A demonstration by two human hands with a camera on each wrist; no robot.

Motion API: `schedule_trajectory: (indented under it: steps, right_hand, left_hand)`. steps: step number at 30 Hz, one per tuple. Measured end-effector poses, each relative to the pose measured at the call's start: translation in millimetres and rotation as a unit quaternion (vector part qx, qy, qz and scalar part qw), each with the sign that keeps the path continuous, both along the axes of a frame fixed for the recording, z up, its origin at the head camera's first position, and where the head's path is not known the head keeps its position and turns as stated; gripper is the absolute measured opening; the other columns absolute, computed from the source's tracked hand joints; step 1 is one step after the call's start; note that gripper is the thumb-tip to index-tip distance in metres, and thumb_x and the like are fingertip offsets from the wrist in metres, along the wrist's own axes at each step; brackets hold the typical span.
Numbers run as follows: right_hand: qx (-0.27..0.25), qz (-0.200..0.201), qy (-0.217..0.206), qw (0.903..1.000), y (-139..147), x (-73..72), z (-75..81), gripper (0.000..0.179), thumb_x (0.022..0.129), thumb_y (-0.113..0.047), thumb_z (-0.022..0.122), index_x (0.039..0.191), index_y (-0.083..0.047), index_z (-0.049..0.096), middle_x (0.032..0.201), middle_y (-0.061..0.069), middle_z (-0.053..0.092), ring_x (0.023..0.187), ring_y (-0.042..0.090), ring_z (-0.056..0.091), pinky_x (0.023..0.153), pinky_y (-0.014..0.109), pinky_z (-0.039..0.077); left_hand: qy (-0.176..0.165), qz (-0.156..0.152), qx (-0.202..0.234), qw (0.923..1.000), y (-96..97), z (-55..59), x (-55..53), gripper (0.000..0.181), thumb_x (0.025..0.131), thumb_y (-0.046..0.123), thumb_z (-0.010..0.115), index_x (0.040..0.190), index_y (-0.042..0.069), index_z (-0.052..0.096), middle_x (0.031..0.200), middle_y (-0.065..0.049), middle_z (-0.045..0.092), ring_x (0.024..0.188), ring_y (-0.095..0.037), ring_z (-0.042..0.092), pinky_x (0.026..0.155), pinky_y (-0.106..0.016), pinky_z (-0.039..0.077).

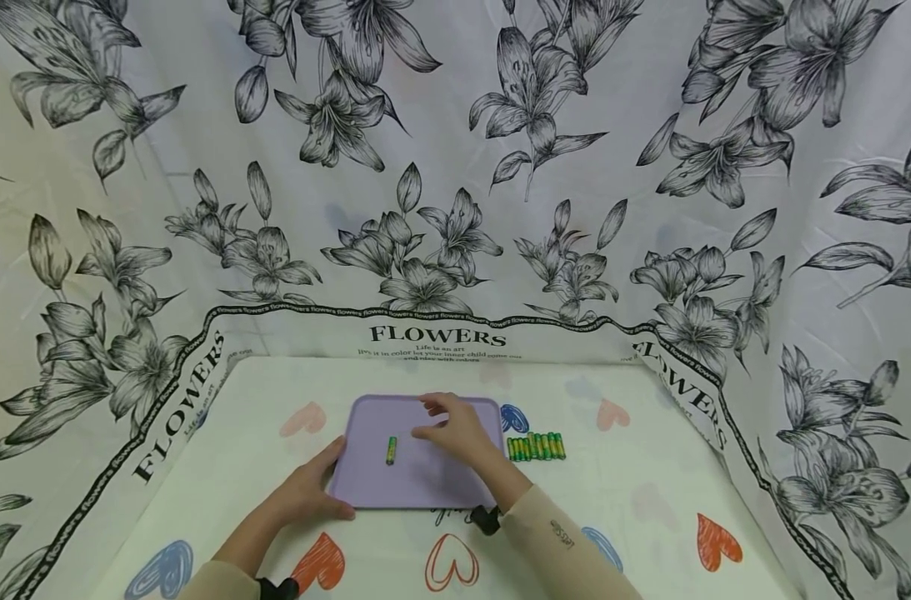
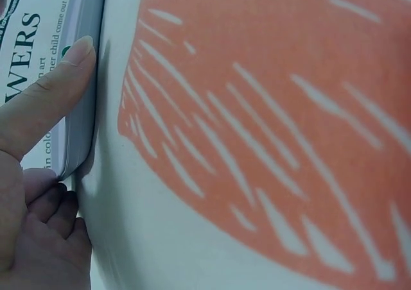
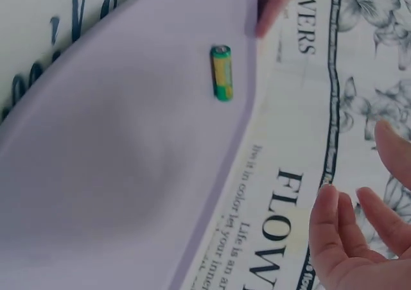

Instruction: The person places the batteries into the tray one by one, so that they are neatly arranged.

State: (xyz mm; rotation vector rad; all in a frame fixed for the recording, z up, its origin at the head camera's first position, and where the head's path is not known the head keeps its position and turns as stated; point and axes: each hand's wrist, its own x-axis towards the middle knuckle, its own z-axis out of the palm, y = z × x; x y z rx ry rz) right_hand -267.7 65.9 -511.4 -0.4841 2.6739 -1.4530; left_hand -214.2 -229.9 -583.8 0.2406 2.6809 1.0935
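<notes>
A light purple tray (image 1: 425, 492) lies on the table, with a single green-and-yellow battery (image 1: 391, 451) on it, left of the middle. My left hand (image 1: 305, 487) holds the tray's near left corner, fingers along the left side and thumb at the front rim. In the left wrist view the thumb (image 2: 70, 65) lies against the tray's side wall. Over the right half of the tray hovers my right hand (image 1: 458, 429), thumb and fingers apart with nothing between them. The right wrist view shows the battery (image 3: 222, 73) lying near the tray's rim, away from that hand (image 3: 359, 245).
Just right of the tray, several green-and-yellow batteries (image 1: 538, 447) lie side by side in a row. The white tablecloth (image 1: 650, 467) carries printed hearts. A floral curtain (image 1: 440, 208) rises behind and on both sides.
</notes>
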Motion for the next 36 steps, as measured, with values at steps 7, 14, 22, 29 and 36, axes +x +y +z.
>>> schedule_trajectory:
  steps: [7, 14, 22, 29, 36]
  right_hand:
    - [0.004, -0.012, 0.018, 0.9998, 29.6, 6.7, 10.2, 0.056, 0.084, -0.025, 0.083, 0.135, -0.014, 0.063, 0.126, 0.008, 0.066, 0.115, 0.024, 0.064, 0.090, 0.033, 0.059]
    - [-0.007, -0.036, 0.029, 0.9989, 63.9, 10.6, 11.6, 0.057, 0.083, -0.027, 0.084, 0.135, -0.015, 0.063, 0.131, 0.009, 0.065, 0.115, 0.023, 0.064, 0.088, 0.034, 0.059]
    - [-0.025, -0.085, 0.014, 0.9960, 105.0, 15.8, 16.4, 0.056, 0.083, -0.021, 0.084, 0.135, -0.017, 0.064, 0.131, 0.007, 0.065, 0.119, 0.027, 0.062, 0.091, 0.038, 0.058]
    - [-0.002, -0.105, 0.002, 0.9945, 142.1, 16.7, 13.2, 0.055, 0.085, -0.017, 0.082, 0.136, -0.019, 0.063, 0.135, 0.006, 0.064, 0.122, 0.026, 0.061, 0.096, 0.044, 0.057]
    - [0.009, -0.115, -0.013, 0.9933, 176.6, 13.4, 3.5, 0.057, 0.085, -0.015, 0.082, 0.138, -0.014, 0.061, 0.137, 0.012, 0.063, 0.124, 0.033, 0.061, 0.097, 0.049, 0.056]
  left_hand:
    - [0.010, -0.009, -0.001, 0.9999, -1.4, -2.0, 1.1, 0.136, 0.054, 0.047, 0.096, 0.161, 0.006, 0.021, 0.167, -0.016, 0.019, 0.152, -0.044, 0.018, 0.122, -0.061, 0.017]
    - [0.007, -0.006, 0.001, 1.0000, -2.8, -3.6, 1.0, 0.137, 0.053, 0.046, 0.097, 0.161, 0.006, 0.021, 0.168, -0.015, 0.018, 0.153, -0.043, 0.017, 0.123, -0.061, 0.016]
    - [0.002, -0.005, -0.008, 1.0000, -1.8, 0.3, 1.0, 0.137, 0.054, 0.048, 0.096, 0.161, 0.007, 0.022, 0.168, -0.015, 0.019, 0.153, -0.044, 0.019, 0.122, -0.062, 0.018]
    - [0.002, -0.005, -0.012, 0.9999, -0.9, 3.9, 1.5, 0.135, 0.055, 0.046, 0.096, 0.161, 0.007, 0.022, 0.168, -0.015, 0.020, 0.152, -0.043, 0.020, 0.122, -0.062, 0.020]
    - [0.003, -0.004, -0.014, 0.9999, -0.6, 4.6, 3.1, 0.134, 0.056, 0.045, 0.096, 0.161, 0.006, 0.022, 0.168, -0.015, 0.020, 0.153, -0.042, 0.020, 0.122, -0.061, 0.020]
